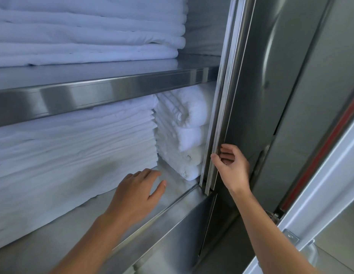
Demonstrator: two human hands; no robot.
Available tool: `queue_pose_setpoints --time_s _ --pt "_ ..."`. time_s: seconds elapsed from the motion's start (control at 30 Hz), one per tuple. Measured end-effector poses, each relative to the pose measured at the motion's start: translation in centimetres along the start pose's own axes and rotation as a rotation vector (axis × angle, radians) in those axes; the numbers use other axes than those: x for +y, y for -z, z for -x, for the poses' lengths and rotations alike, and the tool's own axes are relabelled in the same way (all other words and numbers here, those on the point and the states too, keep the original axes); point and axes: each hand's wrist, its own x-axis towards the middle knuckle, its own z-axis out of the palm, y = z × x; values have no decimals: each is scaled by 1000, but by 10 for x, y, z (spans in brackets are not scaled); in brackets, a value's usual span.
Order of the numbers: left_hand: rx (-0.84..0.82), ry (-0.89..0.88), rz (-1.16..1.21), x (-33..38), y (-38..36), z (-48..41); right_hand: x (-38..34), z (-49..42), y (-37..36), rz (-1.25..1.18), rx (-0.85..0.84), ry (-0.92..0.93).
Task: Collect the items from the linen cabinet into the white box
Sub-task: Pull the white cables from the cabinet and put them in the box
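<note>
Head view: open steel linen cabinet (pixel 105 89), two shelves visible. Upper shelf, 11 o'clock: stack of folded white bedding (pixel 83 32). Lower shelf, 9 o'clock: tall stack of folded sheets (pixel 73 153); just beside it, near centre, a short pile of folded towels (pixel 184 135) tucked against the door frame. The white box is not in view.

Left hand (pixel 136 194) at 7 o'clock: flat, palm down, fingers spread and loose, holding nothing. It hovers over the bare shelf floor, fingertips near the foot of the sheet stack and left of the towel pile; contact with the sheets cannot be confirmed.

Right hand (pixel 231 167) at 4 o'clock: fingers curled lightly round the edge of the sliding door (pixel 213 135), thumb on the near face. A partial hold on the door edge, not a tight clamp.

Judgement: step in hand is the first pick from the lower shelf. To do it well:
- the right hand should keep the door clear of the opening, since the towels sit hard against the frame;
- slide the left palm fully under a pile, not pinch the top fold, so it comes out square;
- towels look the easier first lift; the sheet stack likely needs both hands.

Risk: dragging one layer could topple the towel pile.
</note>
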Motion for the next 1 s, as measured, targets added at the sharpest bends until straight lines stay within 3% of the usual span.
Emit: queue_pose_setpoints --time_s 0.1,0.43,0.63,1.0 --pt "26 5 -21 -1 4 0 -8 -4 6 -1 81 -11" --pt "37 -35 2 16 7 -19 -2 -31 2 -28 -22 -61" --pt "2 -17 26 8 2 -22 6 -31 -11 -136 28 -65" --pt "-16 58 71 -19 4 -15 -1 -20 -18 -60 22 -59"
